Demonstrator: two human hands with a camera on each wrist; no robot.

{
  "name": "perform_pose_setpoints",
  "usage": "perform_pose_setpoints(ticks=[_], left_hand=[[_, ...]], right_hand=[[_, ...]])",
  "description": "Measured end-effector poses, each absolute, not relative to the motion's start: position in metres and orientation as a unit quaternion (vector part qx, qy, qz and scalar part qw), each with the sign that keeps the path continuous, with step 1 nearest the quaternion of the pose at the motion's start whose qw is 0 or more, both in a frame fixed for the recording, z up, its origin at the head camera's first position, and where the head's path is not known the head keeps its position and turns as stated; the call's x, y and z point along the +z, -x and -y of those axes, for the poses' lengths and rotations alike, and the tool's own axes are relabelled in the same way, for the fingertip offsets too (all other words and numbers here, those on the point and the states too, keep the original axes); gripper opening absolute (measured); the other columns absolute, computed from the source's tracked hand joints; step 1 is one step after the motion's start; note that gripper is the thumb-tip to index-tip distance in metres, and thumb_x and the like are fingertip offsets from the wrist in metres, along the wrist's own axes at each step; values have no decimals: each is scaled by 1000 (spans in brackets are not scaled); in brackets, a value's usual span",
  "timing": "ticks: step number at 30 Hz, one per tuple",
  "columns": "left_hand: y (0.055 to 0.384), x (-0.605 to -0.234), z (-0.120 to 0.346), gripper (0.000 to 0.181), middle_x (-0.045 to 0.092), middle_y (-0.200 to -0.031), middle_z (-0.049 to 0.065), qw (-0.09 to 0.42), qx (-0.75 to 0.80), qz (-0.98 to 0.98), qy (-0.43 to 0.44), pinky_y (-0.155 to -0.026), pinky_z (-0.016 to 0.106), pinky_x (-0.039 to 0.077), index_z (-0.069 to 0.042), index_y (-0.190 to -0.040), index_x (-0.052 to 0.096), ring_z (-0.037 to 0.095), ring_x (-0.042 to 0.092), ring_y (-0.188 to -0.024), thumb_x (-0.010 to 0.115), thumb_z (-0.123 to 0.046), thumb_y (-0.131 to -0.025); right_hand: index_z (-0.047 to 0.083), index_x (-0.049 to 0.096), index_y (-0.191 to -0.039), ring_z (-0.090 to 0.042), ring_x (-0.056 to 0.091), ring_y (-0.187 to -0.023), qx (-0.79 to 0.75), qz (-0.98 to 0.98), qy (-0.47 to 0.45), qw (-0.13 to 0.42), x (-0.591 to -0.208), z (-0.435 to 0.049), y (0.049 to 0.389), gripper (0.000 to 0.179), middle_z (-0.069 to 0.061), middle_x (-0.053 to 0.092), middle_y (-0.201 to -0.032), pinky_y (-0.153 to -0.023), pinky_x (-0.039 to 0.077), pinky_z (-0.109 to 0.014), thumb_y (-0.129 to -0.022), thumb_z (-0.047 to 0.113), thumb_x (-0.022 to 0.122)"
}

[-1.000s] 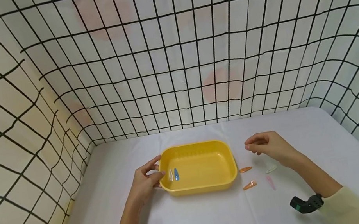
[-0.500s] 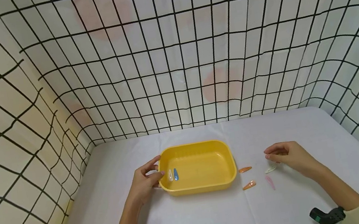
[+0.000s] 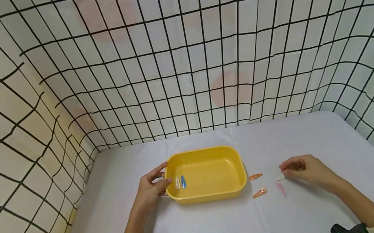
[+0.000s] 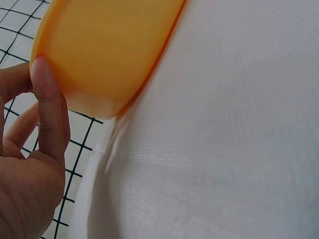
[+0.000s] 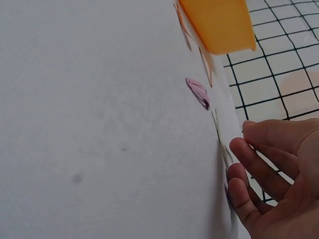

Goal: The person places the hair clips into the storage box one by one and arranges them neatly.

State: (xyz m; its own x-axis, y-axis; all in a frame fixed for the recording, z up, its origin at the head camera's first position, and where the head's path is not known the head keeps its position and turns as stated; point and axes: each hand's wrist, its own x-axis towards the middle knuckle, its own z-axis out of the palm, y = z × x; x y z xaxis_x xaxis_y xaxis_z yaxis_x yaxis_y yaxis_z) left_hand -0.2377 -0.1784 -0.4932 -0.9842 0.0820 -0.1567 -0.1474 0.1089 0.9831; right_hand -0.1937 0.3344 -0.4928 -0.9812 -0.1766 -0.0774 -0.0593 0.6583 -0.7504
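A yellow tray (image 3: 209, 196) sits mid-table. My left hand (image 3: 150, 190) grips its left rim, thumb inside the wall and fingers outside, as the left wrist view also shows. Inside the tray, near that thumb, lie a white hair clip (image 3: 177, 182) and a blue hair clip (image 3: 183, 181). To the right, my right hand (image 3: 309, 172) reaches low with fingertips right at a pale green hair clip (image 3: 280, 177), partly covering it. In the right wrist view its thumb and fingers are apart and loosely bent. A pink hair clip (image 3: 282, 190) lies just in front.
Two orange hair clips, the farther orange clip (image 3: 255, 176) and the nearer orange clip (image 3: 260, 192), lie between the tray and the pink one. White cloth (image 3: 221, 230) covers the table. Black grid netting (image 3: 191, 72) over white sheeting stands behind and on both sides.
My right hand has moved right and then down toward the near side, from beside the tray to the pale green hair clip. My left hand and the tray have stayed put.
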Motion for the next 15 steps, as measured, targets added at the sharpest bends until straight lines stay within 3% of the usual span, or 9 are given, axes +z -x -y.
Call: perform_pose_setpoints(ticks=[15], left_hand=[[238, -495, 179, 63, 55, -113, 14, 89, 674, -733, 25, -58, 23, 60, -22, -143, 63, 19, 68, -69, 79, -3, -85]], right_hand=[[13, 77, -107, -2, 60, -80, -382, -921, 74, 25, -508, -330, 190, 21, 3, 71, -91, -70, 53, -19, -90, 25, 80]])
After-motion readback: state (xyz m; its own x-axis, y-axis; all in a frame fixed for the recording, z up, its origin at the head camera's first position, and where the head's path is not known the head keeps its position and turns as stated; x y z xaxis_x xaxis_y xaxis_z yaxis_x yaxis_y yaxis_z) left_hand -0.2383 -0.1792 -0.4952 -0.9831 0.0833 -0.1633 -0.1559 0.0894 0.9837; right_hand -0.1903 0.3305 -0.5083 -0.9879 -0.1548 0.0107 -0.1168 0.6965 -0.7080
